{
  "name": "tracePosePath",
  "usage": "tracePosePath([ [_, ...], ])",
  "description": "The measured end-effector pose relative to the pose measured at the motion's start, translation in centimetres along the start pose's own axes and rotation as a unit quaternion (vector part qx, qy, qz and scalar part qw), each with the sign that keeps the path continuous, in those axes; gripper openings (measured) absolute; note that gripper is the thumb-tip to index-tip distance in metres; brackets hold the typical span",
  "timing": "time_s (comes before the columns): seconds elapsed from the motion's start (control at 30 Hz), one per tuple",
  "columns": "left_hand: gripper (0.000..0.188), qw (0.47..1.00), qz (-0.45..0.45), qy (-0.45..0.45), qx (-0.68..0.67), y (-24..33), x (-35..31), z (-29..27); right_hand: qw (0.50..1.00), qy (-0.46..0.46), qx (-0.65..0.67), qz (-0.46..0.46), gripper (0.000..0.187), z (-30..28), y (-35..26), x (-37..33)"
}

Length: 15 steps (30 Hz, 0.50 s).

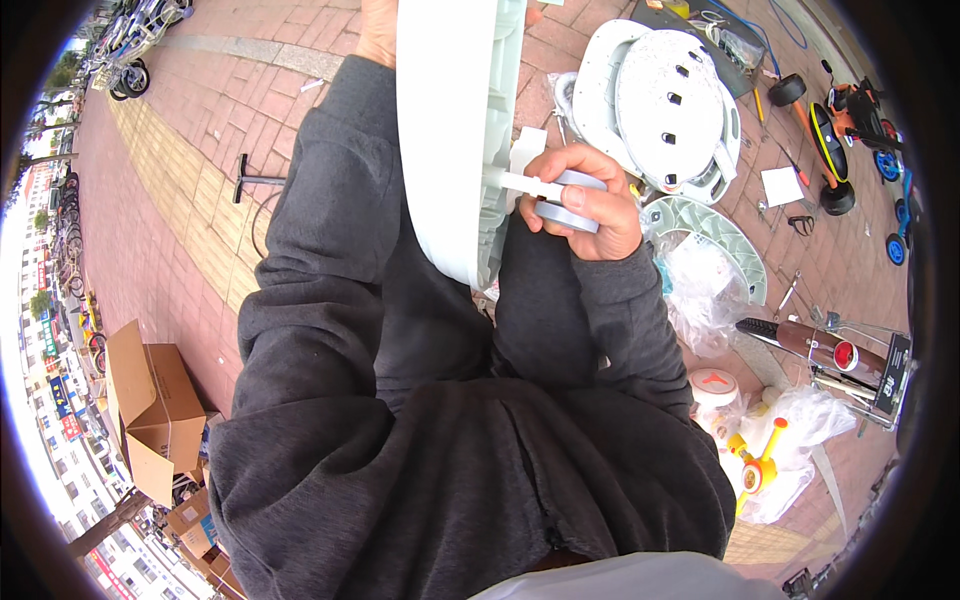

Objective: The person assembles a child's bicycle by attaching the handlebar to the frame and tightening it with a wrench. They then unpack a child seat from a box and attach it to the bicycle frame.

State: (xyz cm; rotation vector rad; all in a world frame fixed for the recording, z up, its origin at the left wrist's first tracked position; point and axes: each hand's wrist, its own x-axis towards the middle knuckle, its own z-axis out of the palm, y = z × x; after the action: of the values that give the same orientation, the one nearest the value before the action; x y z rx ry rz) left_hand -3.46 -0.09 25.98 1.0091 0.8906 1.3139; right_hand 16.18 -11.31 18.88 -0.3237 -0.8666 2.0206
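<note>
A large white plastic base, curved along its edge and pale green with ribs on its inner side, stands upright on edge above my lap. My left hand grips it near the top of the view; most of its fingers are hidden behind the base. Closed around a grey caster wheel is my right hand, thumb and fingers on either side. The caster's white stem points left and meets the ribbed side of the base. How deep it sits there I cannot tell.
On the brick pavement lie a white round plastic part, a pale green ribbed ring, plastic bags and a yellow toy. A bicycle wheel and small ride-on toys stand right. An open cardboard box and a floor pump are left.
</note>
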Motion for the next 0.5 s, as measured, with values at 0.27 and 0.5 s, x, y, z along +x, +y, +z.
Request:
tracePosePath([
  [0.27,0.07,0.974,0.073,0.012,0.212,-0.9,-9.0,-2.0,0.98,0.014,-0.199,-0.006,0.035,0.5,-1.8,0.0],
  [0.5,0.064,0.974,0.055,0.041,0.218,-0.4,-9.9,-0.8,0.943,-0.075,-0.299,-0.126,0.035,-0.7,-1.0,1.9],
])
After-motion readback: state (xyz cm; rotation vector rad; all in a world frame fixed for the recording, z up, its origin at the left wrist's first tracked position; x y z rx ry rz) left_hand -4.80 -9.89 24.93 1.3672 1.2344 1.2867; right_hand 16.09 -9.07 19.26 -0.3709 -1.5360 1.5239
